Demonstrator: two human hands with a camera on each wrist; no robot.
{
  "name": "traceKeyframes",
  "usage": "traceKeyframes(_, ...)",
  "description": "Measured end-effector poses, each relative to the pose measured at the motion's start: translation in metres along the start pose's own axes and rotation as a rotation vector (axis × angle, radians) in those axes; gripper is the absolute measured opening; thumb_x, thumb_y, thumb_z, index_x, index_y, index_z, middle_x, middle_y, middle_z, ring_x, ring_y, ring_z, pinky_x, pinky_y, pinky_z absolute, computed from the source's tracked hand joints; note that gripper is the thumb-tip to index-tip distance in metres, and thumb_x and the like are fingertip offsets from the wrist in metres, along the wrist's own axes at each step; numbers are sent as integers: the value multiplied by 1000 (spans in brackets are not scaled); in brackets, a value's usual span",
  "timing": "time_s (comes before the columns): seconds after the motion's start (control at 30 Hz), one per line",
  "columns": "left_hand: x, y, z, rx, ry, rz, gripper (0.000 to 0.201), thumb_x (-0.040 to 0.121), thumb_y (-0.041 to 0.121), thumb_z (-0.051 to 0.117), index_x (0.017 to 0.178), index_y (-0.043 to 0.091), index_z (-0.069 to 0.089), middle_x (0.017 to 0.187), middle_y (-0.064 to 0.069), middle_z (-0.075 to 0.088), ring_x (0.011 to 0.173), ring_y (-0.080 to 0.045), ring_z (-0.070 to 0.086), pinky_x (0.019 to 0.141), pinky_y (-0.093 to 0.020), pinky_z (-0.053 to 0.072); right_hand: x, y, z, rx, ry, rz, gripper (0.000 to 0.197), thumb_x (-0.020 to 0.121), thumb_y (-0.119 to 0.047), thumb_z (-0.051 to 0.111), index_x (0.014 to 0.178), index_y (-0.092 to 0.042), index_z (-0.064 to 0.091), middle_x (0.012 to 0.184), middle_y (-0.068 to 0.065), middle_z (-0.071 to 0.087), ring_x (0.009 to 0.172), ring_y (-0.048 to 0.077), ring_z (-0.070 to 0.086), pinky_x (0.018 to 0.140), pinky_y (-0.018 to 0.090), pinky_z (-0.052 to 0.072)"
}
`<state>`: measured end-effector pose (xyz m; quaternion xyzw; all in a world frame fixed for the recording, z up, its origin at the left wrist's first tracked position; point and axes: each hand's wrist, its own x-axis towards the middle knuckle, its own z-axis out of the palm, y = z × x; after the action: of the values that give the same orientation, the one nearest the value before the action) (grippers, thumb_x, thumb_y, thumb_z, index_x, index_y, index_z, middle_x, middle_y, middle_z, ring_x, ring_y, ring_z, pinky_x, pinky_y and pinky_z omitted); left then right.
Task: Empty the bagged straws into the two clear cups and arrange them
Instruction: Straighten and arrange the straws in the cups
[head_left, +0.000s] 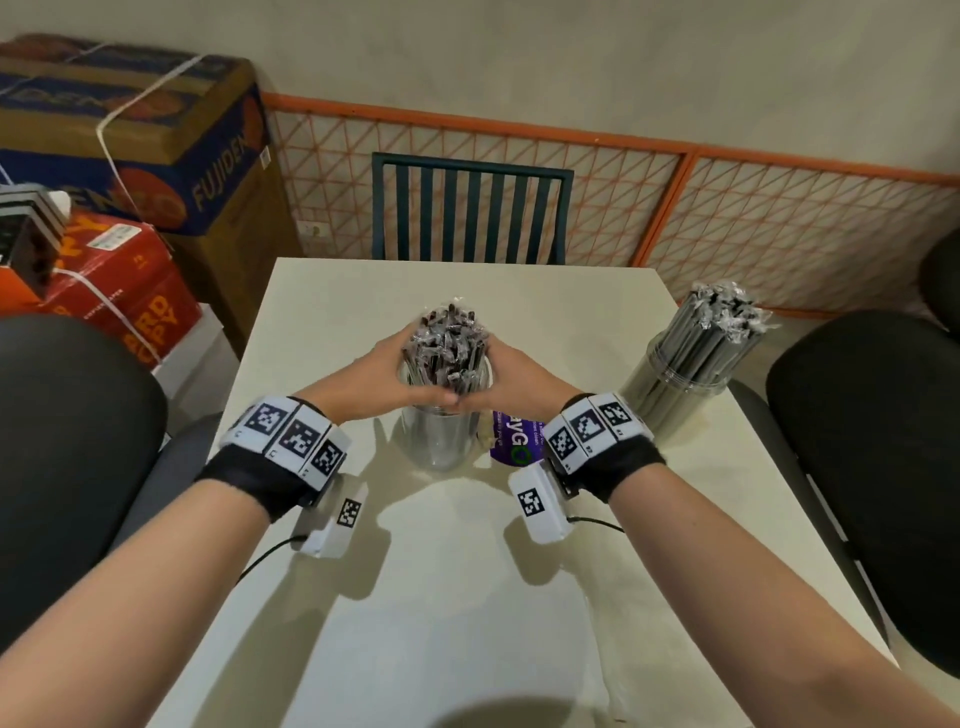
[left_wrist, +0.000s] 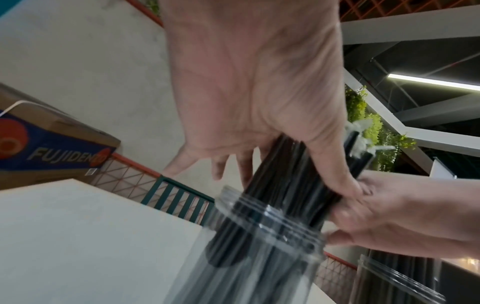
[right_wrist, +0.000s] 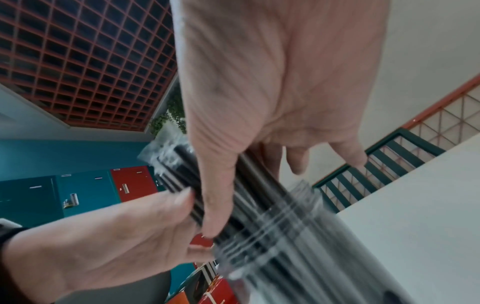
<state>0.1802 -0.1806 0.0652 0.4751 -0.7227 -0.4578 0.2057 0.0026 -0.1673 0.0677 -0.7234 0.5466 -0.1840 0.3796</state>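
Note:
A bundle of wrapped black straws (head_left: 448, 343) stands in a clear cup (head_left: 441, 441) at the middle of the table. My left hand (head_left: 387, 371) and right hand (head_left: 519, 371) wrap round the bundle just above the cup's rim, thumbs meeting at the front. In the left wrist view the left hand (left_wrist: 272, 174) has its thumb along the straws (left_wrist: 293, 176) above the cup (left_wrist: 259, 246). The right wrist view shows the right hand (right_wrist: 246, 185) likewise on the straws (right_wrist: 179, 176) over the blurred cup (right_wrist: 285, 226). A second clear cup (head_left: 670, 395) full of straws (head_left: 711, 327) stands at the right.
A purple bag (head_left: 511, 441) lies flat beside the middle cup, under my right wrist. The white table (head_left: 467, 597) has a green slatted chair (head_left: 470, 208) at its far side and black chairs on the left (head_left: 67, 441) and right (head_left: 872, 441). Cardboard boxes (head_left: 130, 130) are stacked far left.

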Motion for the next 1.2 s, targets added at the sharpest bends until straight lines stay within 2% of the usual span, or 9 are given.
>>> traceKeyframes(0.13, 5, -2, 7, -86, 95, 24, 72, 78, 22, 72, 140, 21, 37, 119, 13, 53, 108, 0, 50, 87, -3, 37, 4, 0, 13, 6, 149, 12, 66, 80, -23, 71, 135, -12, 38, 130, 9, 57, 119, 24, 54, 90, 24, 41)
traceKeyframes(0.23, 6, 7, 0, -69, 167, 46, 60, 80, 18, 70, 134, 20, 44, 113, 11, 56, 103, -3, 52, 74, 1, 37, 4, -9, 2, 19, 224, -21, 59, 83, -26, 68, 134, -12, 42, 129, 9, 59, 118, 22, 55, 90, 23, 41)
traceKeyframes(0.43, 5, 9, -11, 26, 15, 44, 71, 72, 15, 77, 134, 22, 43, 112, 14, 54, 100, 2, 51, 77, -1, 37, 2, -6, -9, -21, 71, 12, 70, 76, -21, 76, 136, -13, 39, 132, 8, 56, 122, 21, 51, 92, 22, 38)
traceKeyframes(0.57, 7, -5, -4, 53, 29, -1, 78, 73, 23, 77, 139, 25, 36, 123, 8, 54, 113, -8, 48, 95, -18, 37, 3, 4, 5, 45, 144, 41, 79, 74, -20, 77, 140, -13, 33, 132, 9, 56, 121, 20, 52, 96, 24, 40)
traceKeyframes(0.63, 9, -13, 0, 142, 47, -33, 80, 71, 38, 73, 140, 32, 33, 129, 5, 57, 122, -16, 48, 109, -42, 32, 5, 5, 11, 14, 173, 52, 70, 79, -16, 72, 138, -12, 35, 130, 11, 58, 120, 23, 54, 96, 26, 41)
traceKeyframes(0.7, 10, -13, -1, 250, 63, -56, 71, 77, 33, 69, 140, 32, 35, 132, 0, 58, 128, -25, 46, 110, -58, 23, 7, 5, 10, -22, 174, 57, 63, 83, -12, 67, 138, -11, 36, 129, 13, 59, 120, 26, 54, 97, 28, 40)
traceKeyframes(0.93, 19, 4, -21, 543, -65, 29, 65, 76, 21, 72, 130, 37, 41, 137, 2, 50, 132, -25, 37, 106, -66, 21, 11, -6, -15, -233, -62, 71, 77, 80, -12, 70, 144, -16, 27, 136, 12, 53, 123, 27, 50, 97, 29, 37)
traceKeyframes(1.1, 10, -9, -15, 366, -114, 4, 101, 60, 36, 84, 143, 31, 25, 145, 1, 41, 134, -21, 34, 112, -51, 26, -1, -4, -9, -112, -123, 50, 93, 74, -10, 76, 146, -15, 17, 141, 4, 44, 125, 15, 42, 94, 15, 28)
traceKeyframes(1.2, 2, -11, -5, 112, -60, 38, 98, 68, 32, 80, 145, 26, 21, 145, 3, 39, 129, -9, 35, 113, -32, 25, -4, -2, 5, 10, -22, 21, 93, 73, -22, 78, 145, -16, 20, 141, 4, 46, 124, 13, 45, 98, 18, 32)
